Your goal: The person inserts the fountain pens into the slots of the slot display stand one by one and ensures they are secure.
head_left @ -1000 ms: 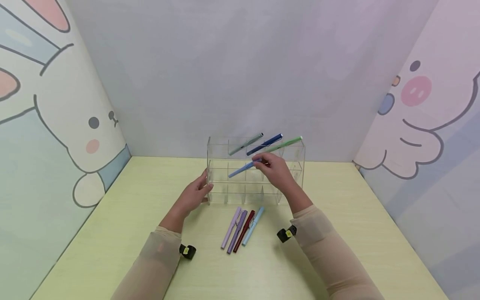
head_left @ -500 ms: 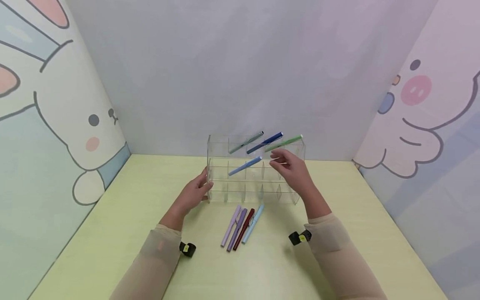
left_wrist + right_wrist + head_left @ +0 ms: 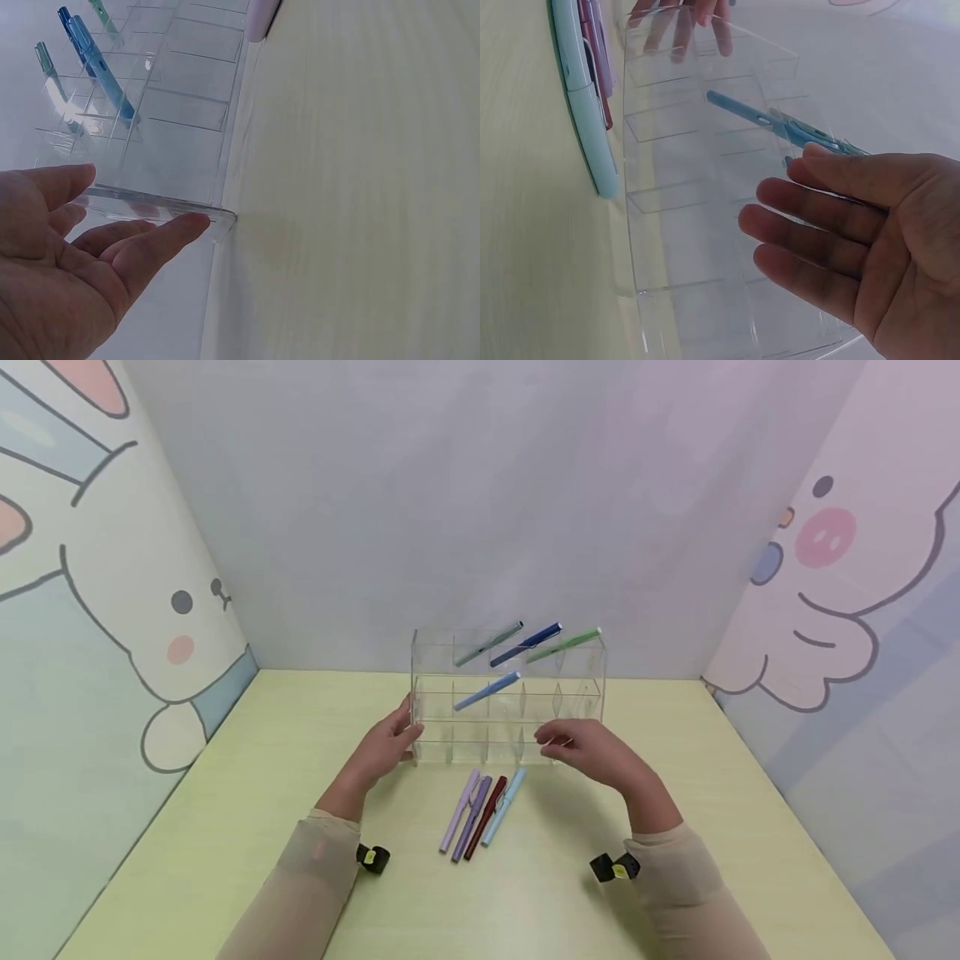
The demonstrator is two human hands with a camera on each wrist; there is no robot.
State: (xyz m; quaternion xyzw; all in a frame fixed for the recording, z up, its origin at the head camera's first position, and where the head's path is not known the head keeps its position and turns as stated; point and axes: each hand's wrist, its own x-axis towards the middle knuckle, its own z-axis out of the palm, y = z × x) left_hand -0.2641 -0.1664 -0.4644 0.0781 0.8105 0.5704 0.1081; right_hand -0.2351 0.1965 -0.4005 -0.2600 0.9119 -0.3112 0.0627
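Note:
A clear acrylic pen rack [image 3: 506, 706] with stepped, divided tiers stands at the back of the table. My left hand [image 3: 382, 747] holds its left side, with the thumb at the front edge and the fingers on the outer side. In the left wrist view, that hand [image 3: 97, 247] is against the clear side panel. My right hand [image 3: 592, 752], fingers loosely bent and holding nothing, hovers before the lower right tier. On the middle tier leans a light blue pen [image 3: 487, 691]. Grey-green [image 3: 489, 643], dark blue [image 3: 527, 644] and green [image 3: 564, 645] pens lean on the top tier.
In front of the rack lie a lilac pen [image 3: 459, 810], a purple pen [image 3: 471, 818], a dark red pen [image 3: 485, 818] and a pale blue pen [image 3: 504, 807], side by side. A grey wall [image 3: 480, 510] rises behind the rack.
My right hand let go of the light blue pen, leaving it on the middle tier, then moved right and down towards the lower tier. The left hand stays on the rack's side.

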